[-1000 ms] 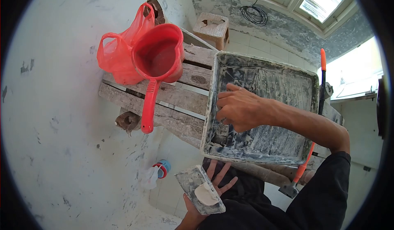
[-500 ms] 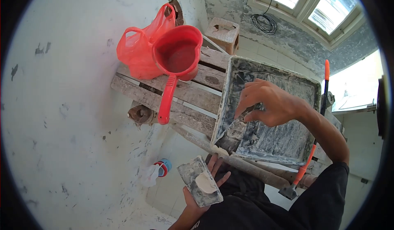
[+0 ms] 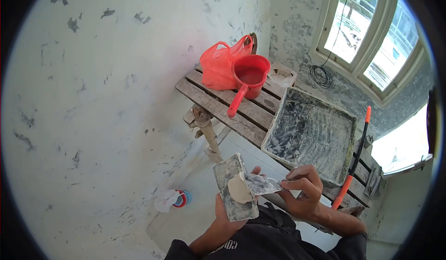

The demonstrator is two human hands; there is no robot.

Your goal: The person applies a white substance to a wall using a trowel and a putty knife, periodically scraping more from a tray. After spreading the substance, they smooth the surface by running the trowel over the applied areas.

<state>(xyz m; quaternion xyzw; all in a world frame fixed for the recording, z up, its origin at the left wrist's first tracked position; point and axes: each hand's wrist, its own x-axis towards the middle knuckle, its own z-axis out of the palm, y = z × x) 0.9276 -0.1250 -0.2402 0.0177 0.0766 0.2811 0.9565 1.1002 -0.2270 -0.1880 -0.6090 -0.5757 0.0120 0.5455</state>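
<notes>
My left hand (image 3: 226, 212) holds a grey, plaster-smeared board (image 3: 230, 166) from beneath, its fingers partly hidden behind it. A thick dollop of cream-coloured putty (image 3: 239, 189) sits on the middle of the board. Pinched in my right hand (image 3: 304, 191) is a putty knife (image 3: 265, 184), its whitened blade reaching left so that the tip meets the putty. Beyond my hands, a large rectangular tray (image 3: 312, 132) streaked with dried plaster rests on a slatted wooden platform (image 3: 253, 116).
A red dipper (image 3: 251, 74) and a red plastic bag (image 3: 218, 67) stand on the platform's left part. Along its right side leans a long orange-and-black handled tool (image 3: 357, 160). A blue-and-red container (image 3: 184, 198) is low by the patchy wall (image 3: 102, 120). Windows (image 3: 357, 23) are at upper right.
My right hand has moved from over the tray down to the board, bringing the putty knife against the putty. The camera view has shifted, with more wall and window showing.
</notes>
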